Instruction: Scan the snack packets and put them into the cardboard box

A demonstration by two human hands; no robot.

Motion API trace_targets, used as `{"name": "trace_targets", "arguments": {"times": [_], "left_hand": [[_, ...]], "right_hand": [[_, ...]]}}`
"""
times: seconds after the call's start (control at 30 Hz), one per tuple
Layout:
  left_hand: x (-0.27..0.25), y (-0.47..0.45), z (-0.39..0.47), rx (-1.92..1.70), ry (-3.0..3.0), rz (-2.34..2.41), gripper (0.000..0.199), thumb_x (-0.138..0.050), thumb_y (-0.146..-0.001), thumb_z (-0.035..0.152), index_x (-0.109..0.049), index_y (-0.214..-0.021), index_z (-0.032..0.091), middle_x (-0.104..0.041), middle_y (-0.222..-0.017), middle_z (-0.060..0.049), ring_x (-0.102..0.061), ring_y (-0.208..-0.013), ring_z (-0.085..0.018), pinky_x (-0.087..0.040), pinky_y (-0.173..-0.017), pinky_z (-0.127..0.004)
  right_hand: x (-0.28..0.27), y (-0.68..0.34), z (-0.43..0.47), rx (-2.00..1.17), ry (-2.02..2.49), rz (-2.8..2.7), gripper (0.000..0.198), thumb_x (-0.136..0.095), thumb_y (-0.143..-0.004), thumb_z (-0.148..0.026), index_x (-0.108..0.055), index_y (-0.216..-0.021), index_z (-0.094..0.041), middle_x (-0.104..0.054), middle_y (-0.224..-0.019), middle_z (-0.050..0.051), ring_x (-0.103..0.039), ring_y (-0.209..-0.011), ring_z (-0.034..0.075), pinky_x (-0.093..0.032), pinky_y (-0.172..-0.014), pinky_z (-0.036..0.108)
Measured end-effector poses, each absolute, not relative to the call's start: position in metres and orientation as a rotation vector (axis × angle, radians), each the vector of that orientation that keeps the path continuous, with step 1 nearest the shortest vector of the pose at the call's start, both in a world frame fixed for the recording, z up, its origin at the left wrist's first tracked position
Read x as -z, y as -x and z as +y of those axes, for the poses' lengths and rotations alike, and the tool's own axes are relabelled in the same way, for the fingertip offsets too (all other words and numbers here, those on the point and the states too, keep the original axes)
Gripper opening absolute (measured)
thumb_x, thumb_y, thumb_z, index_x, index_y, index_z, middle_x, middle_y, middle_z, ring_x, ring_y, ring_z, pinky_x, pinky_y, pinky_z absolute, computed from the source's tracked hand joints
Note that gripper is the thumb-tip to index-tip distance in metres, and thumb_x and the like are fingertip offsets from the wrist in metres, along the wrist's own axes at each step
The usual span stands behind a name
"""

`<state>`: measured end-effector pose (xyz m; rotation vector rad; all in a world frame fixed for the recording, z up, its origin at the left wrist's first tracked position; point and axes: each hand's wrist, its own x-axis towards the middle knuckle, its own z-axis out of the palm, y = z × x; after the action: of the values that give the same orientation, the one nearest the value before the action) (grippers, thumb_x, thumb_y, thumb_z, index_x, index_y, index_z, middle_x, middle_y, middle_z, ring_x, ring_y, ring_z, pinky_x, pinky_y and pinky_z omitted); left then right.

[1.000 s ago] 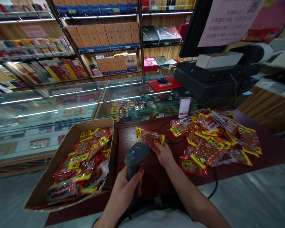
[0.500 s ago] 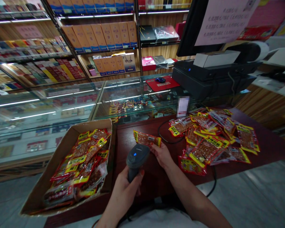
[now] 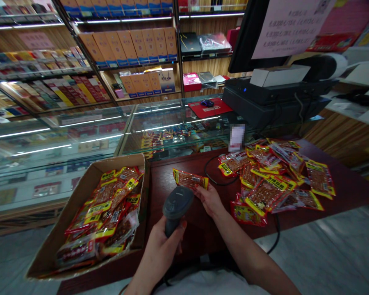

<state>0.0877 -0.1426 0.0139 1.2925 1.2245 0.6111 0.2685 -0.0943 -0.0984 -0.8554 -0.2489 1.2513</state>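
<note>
My left hand [image 3: 167, 243] is wrapped round the handle of a dark barcode scanner [image 3: 178, 201], its head tilted toward a snack packet. Between the thumb and fingers of my right hand [image 3: 209, 199] is the right end of that red and yellow snack packet [image 3: 189, 179], which has a clear window and a small barcode label. To the left stands an open cardboard box [image 3: 144, 221] holding several similar packets [image 3: 106, 205]. A loose pile of the same kind of packets [image 3: 269, 186] lies on the table to the right.
The dark red wooden table [image 3: 160, 172] borders a glass display counter [image 3: 126, 135]. On the counter are a red mouse pad [image 3: 199, 110], a mouse [image 3: 207, 103] and a black cash drawer [image 3: 249, 98] under a monitor [image 3: 242, 41]. A black cable [image 3: 208, 172] runs across the table.
</note>
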Motion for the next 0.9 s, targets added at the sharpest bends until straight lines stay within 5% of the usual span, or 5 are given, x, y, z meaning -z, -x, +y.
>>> {"name": "trace_targets", "arguments": {"times": [0.37, 0.57, 0.77, 0.9], "left_hand": [[0.030, -0.073, -0.139, -0.691, -1.039, 1.278, 0.048, -0.070, -0.075, 0.057, -0.059, -0.097, 0.016, -0.053, -0.053, 0.008, -0.049, -0.035, -0.010, -0.039, -0.034, -0.020], [0.042, -0.067, -0.141, -0.723, -0.968, 1.317, 0.049, -0.074, -0.071, 0.058, -0.061, -0.093, 0.017, -0.055, -0.052, 0.007, -0.050, -0.034, -0.010, -0.040, -0.034, -0.020], [0.032, -0.065, -0.142, -0.742, -0.957, 1.307, 0.049, -0.076, -0.070, 0.058, -0.062, -0.092, 0.017, -0.054, -0.052, 0.008, -0.048, -0.034, -0.010, -0.039, -0.034, -0.021], [0.026, -0.067, -0.141, -0.734, -0.948, 1.300, 0.046, -0.075, -0.072, 0.053, -0.062, -0.096, 0.016, -0.055, -0.053, 0.008, -0.048, -0.035, -0.009, -0.038, -0.036, -0.020]], "right_hand": [[0.044, -0.243, -0.077, -1.241, 0.677, -0.122, 0.026, -0.080, -0.070, -0.021, -0.066, -0.092, -0.023, -0.077, -0.092, -0.002, -0.073, -0.083, 0.016, -0.060, -0.083, 0.033], [-0.008, -0.179, -0.040, -1.430, 0.620, -0.753, 0.046, -0.079, -0.074, -0.036, -0.064, -0.117, -0.029, -0.073, -0.116, 0.001, -0.066, -0.113, 0.023, -0.049, -0.105, 0.048], [0.017, -0.267, -0.036, -0.656, 1.244, -1.381, 0.044, -0.055, -0.087, -0.018, -0.063, -0.128, -0.031, -0.062, -0.137, 0.003, -0.051, -0.132, 0.021, -0.028, -0.120, 0.046], [0.038, -0.383, -0.051, -0.104, 2.116, -1.470, 0.054, -0.042, -0.089, -0.006, -0.054, -0.140, -0.019, -0.048, -0.153, 0.014, -0.032, -0.147, 0.033, -0.014, -0.118, 0.064]]}}
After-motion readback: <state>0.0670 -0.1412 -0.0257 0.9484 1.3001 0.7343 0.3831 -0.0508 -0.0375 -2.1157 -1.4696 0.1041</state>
